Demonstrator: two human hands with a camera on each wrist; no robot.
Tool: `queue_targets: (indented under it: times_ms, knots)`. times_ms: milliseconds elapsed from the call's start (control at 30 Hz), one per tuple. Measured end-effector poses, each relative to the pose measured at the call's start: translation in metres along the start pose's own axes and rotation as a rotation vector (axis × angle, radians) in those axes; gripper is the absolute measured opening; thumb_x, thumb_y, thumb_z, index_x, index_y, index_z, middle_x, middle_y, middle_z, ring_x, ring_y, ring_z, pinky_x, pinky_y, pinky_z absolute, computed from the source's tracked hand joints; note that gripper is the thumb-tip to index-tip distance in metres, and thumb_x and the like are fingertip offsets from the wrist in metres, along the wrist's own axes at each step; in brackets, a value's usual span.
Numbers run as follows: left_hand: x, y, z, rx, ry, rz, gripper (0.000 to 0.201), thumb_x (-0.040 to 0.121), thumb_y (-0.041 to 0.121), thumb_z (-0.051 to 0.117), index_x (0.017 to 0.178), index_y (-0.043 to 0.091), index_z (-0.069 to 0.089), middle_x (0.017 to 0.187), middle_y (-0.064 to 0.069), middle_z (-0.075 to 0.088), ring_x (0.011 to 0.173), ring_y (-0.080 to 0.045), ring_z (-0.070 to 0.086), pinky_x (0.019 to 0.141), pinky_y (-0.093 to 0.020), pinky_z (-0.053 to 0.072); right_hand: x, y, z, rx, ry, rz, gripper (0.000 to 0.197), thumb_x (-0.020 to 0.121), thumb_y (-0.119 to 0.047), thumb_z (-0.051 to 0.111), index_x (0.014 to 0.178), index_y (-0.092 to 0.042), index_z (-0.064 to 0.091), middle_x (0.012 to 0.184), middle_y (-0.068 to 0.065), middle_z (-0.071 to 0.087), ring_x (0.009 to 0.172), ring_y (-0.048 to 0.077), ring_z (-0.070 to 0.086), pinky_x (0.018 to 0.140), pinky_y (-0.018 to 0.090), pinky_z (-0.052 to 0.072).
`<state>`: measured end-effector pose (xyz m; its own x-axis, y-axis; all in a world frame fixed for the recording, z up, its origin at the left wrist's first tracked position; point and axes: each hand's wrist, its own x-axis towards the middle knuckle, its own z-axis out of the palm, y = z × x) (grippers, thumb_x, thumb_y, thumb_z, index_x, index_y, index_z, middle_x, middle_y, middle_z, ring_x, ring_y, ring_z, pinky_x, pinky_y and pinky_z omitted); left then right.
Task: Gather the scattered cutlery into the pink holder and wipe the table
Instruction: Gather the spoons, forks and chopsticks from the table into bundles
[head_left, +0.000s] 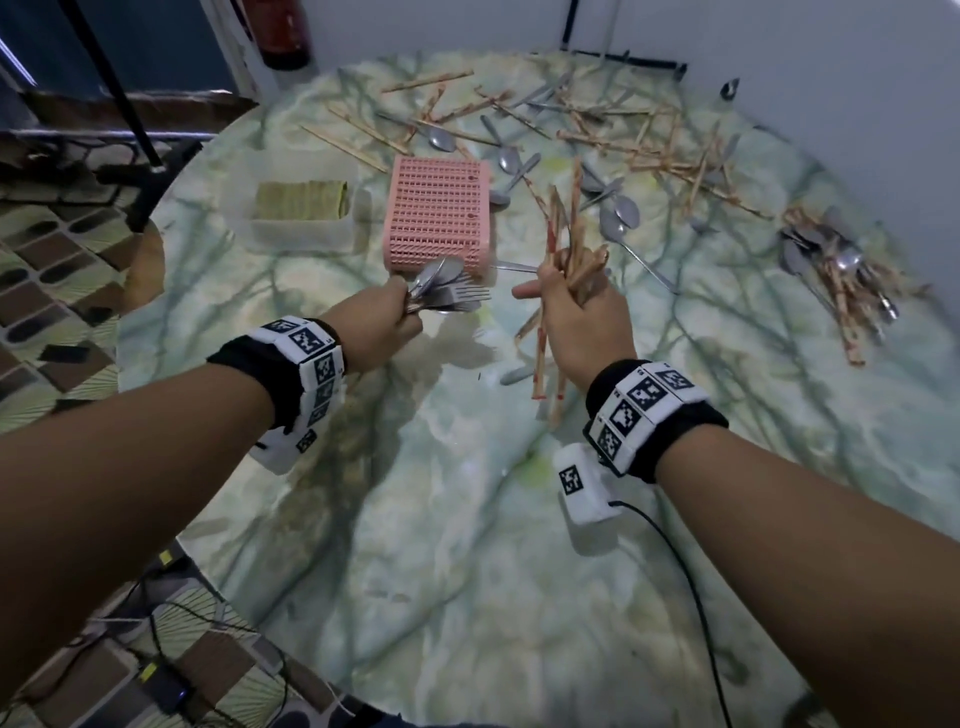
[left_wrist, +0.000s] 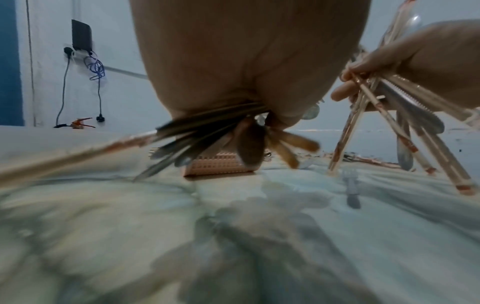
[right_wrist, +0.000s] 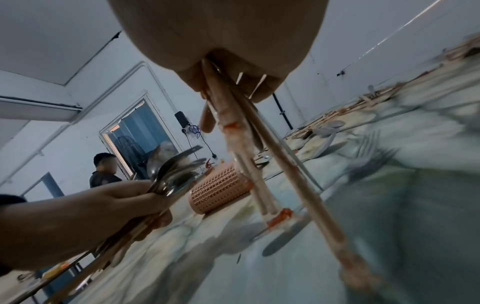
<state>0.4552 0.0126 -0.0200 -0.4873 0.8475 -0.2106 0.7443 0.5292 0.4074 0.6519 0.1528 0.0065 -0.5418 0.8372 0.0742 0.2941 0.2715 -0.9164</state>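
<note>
The left hand (head_left: 396, 316) grips a bundle of spoons and forks (head_left: 445, 291); the right hand (head_left: 570, 312) clutches chopsticks (head_left: 563, 236). The pink holder (head_left: 440, 214) lies on its side on the marbled surface (head_left: 467, 545), just beyond both hands. More cutlery (head_left: 613, 135) lies scattered beyond.

head: we look steeply down over the table (head_left: 467, 519) | wrists: we sit low, close under each palm, facing forward | all share the pink holder (head_left: 440, 215)

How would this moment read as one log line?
left hand: holds spoons and forks | right hand: holds chopsticks | pink holder: lying on table
</note>
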Motion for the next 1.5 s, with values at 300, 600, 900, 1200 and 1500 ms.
queue_targets:
  times_ms: [300, 600, 900, 1200, 1500]
  knots:
    - [0.018, 0.063, 0.017, -0.096, 0.106, 0.088, 0.047, 0.090, 0.029, 0.069, 0.127, 0.013, 0.044, 0.098, -0.008, 0.065, 0.087, -0.028, 0.062, 0.078, -0.039, 0.051, -0.001, 0.013, -0.035, 0.141, 0.114, 0.116, 0.021, 0.103, -0.036, 0.051, 0.107, -0.016, 0.052, 0.070, 0.004, 0.061, 0.048, 0.021, 0.065, 0.062, 0.045, 0.062]
    - [0.050, 0.131, 0.068, 0.129, -0.066, 0.061, 0.033, 0.090, 0.053, 0.066, 0.089, 0.022, 0.056, 0.088, -0.002, 0.061, 0.080, -0.028, 0.056, 0.065, -0.032, 0.039, 0.010, 0.065, -0.092, -0.038, 0.063, 0.319, 0.028, 0.093, -0.035, 0.061, 0.110, -0.023, 0.043, 0.093, -0.007, 0.058, 0.097, 0.031, 0.067, 0.087, 0.052, 0.058]
    - [0.053, 0.138, 0.080, 0.249, -0.174, -0.027, 0.021, 0.096, 0.039, 0.058, 0.093, 0.019, 0.055, 0.104, -0.011, 0.066, 0.096, -0.033, 0.062, 0.075, -0.033, 0.043, 0.033, 0.088, -0.121, -0.231, -0.045, 0.306, 0.031, 0.098, -0.034, 0.058, 0.120, -0.014, 0.048, 0.101, 0.002, 0.060, 0.090, 0.027, 0.057, 0.078, 0.033, 0.043]
    - [0.022, 0.129, 0.071, 0.142, -0.117, -0.091, 0.021, 0.098, 0.031, 0.054, 0.100, 0.015, 0.041, 0.097, -0.010, 0.054, 0.078, -0.031, 0.054, 0.066, -0.037, 0.039, 0.071, 0.098, -0.104, -0.298, -0.191, 0.288, 0.032, 0.099, -0.028, 0.055, 0.126, -0.011, 0.049, 0.115, 0.013, 0.066, 0.103, 0.036, 0.062, 0.081, 0.035, 0.045]
    - [0.009, 0.119, 0.059, -0.083, 0.030, -0.109, 0.033, 0.092, 0.026, 0.066, 0.119, 0.019, 0.049, 0.096, -0.004, 0.068, 0.083, -0.031, 0.062, 0.070, -0.037, 0.046, 0.114, 0.093, -0.076, -0.264, -0.196, 0.291, 0.038, 0.097, -0.031, 0.060, 0.126, -0.010, 0.048, 0.118, 0.011, 0.067, 0.105, 0.032, 0.064, 0.082, 0.034, 0.045]
